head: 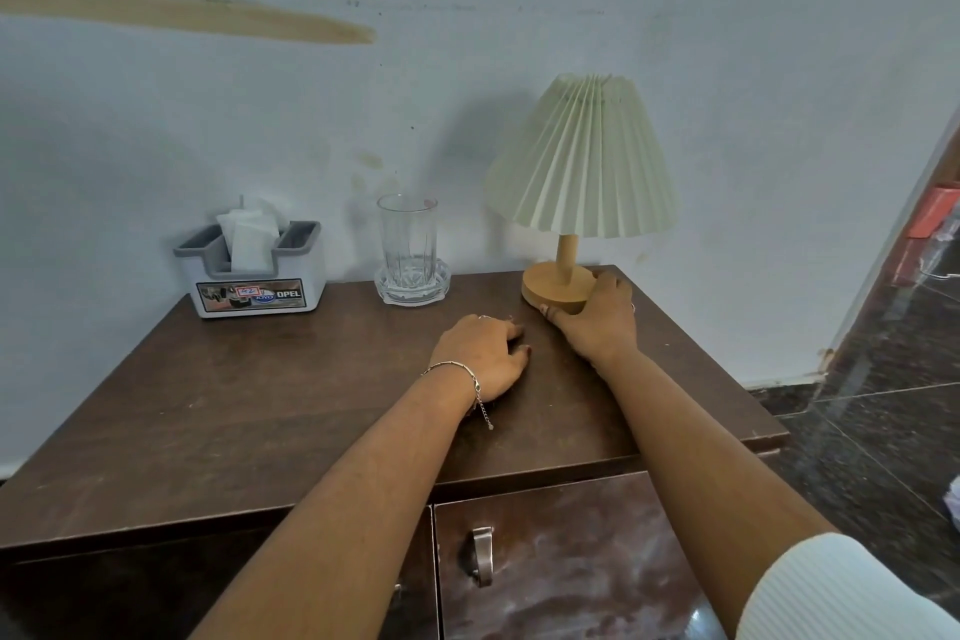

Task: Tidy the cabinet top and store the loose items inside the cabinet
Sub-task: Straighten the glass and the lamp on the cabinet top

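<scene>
The tabletop [234, 405] was judged nearly tidied: caddy [254, 276] at ten o'clock, glass [408, 244] at twelve, lamp [582, 161] at two, its base gripped by the right hand [597, 322]; the left hand [480, 353] was rested loosely curled, empty.

Left grip [480, 353]: one thin metal ring [484, 317] noted on a finger; visible nail [528, 350] painted dark red. Left wrist carries a slim metal chain bracelet [462, 369] with bar-shaped links, one small green bead, and a short loose tail of chain ending in a tiny drop.

Right grip [597, 325]: narrow band [632, 307] on one finger, detail too small to read. Right upper arm is covered by a white, finely ribbed sleeve [841, 587]; the cuff ends near the elbow.
</scene>
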{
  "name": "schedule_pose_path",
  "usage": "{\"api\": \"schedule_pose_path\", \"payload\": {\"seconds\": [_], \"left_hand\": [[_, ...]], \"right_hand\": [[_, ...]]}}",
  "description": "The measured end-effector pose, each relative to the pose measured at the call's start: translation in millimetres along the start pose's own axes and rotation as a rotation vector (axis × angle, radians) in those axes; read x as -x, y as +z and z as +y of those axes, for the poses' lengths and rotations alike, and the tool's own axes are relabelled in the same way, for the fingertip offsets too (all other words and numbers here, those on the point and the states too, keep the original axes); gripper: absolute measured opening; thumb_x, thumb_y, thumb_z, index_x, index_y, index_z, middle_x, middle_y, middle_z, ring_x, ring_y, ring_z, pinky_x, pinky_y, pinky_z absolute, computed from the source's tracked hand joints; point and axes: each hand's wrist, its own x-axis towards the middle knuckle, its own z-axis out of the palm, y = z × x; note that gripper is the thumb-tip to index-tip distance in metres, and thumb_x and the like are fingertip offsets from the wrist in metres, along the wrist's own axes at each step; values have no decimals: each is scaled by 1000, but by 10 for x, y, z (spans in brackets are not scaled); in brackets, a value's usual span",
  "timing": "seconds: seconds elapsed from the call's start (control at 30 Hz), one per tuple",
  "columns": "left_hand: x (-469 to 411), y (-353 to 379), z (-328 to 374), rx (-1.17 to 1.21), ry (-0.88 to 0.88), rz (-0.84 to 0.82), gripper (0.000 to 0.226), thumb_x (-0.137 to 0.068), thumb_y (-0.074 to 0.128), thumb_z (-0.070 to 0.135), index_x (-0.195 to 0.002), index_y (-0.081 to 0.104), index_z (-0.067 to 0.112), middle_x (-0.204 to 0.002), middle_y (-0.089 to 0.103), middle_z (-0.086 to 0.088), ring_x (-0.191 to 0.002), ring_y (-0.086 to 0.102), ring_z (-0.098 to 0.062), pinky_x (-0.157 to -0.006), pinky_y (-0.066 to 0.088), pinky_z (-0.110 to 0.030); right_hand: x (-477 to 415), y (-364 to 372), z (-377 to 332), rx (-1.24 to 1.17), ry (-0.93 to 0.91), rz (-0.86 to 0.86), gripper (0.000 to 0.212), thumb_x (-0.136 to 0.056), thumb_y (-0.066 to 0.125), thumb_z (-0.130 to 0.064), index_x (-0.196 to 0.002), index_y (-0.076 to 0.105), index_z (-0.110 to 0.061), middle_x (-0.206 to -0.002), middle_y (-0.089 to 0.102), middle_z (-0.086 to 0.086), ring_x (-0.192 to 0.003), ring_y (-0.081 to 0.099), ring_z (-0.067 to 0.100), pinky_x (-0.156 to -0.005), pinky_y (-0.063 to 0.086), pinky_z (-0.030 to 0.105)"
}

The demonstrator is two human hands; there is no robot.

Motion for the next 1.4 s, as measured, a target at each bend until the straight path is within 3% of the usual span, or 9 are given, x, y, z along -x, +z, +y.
{"api": "schedule_pose_path", "payload": {"seconds": [0.23,0.37,0.5,0.73,0.87,1.03,1.2,1.3,1.4], "left_hand": [[97,-14,-46,67,15,-1,44,-94,46,39,-136,50,25,-146,44,4,-135,39,-19,-111,34,-34],[232,-95,-232,129,-48,64,49,-90,55,36,-135,49,21,-150,35,-4,-137,34,-22,-112,31,-34],[486,-260,-636,259,-200,244,47,-86,61,31,-131,52,21,-139,46,-8,-129,42,-23,-107,34,-33],[996,-451,-1475,378,-508,267,68,-84,68,30,-139,37,7,-142,45,-11,-131,41,-27,-111,31,-36],[1108,-575,-1808,329,-599,253,73,-84,68,34,-141,34,3,-142,42,-17,-133,38,-30,-112,30,-37],[1045,-661,-2113,444,-651,331,75,-82,68,24,-142,28,2,-145,38,-15,-135,36,-30,-112,31,-37],[875,-700,-2308,765,-709,464,47,-81,61,10,-120,36,14,-111,52,-2,-90,53,-17,-80,41,-27],[829,-692,-2381,828,-687,467,37,-76,60,10,-104,40,23,-109,60,-4,-94,57,-20,-88,49,-35],[810,-682,-2420,820,-655,432,37,-72,58,11,-107,49,20,-106,64,-5,-95,62,-22,-91,52,-41]], "right_hand": [[211,-47,-6,60,-68,37,92,-75,76,-44,-143,30,-2,-144,36,16,-138,27,30,-114,27,43],[412,-55,-99,19,-87,50,79,-80,72,-40,-138,36,-2,-141,40,16,-136,30,31,-113,26,43],[677,-2,-316,23,-167,8,62,-84,68,-33,-133,40,-6,-138,40,14,-128,38,34,-106,33,41],[1044,524,-1016,141,-469,-240,60,-89,59,-29,-139,34,-7,-142,35,11,-133,36,28,-112,30,36],[1091,932,-1392,90,-485,-417,68,-91,57,-25,-145,24,0,-150,29,15,-140,26,28,-114,19,34],[929,1231,-1623,4,-434,-452,75,-86,58,-11,-149,19,0,-155,25,16,-144,22,27,-116,16,29],[799,1391,-1676,151,-581,-506,71,-91,44,-11,-151,8,1,-158,17,17,-144,21,29,-118,18,33],[749,1425,-1691,212,-619,-490,68,-92,38,-13,-152,7,-3,-158,21,14,-142,26,28,-116,22,36],[723,1436,-1701,243,-624,-484,67,-93,37,-15,-153,8,-7,-155,27,12,-140,29,27,-113,26,40]]}}
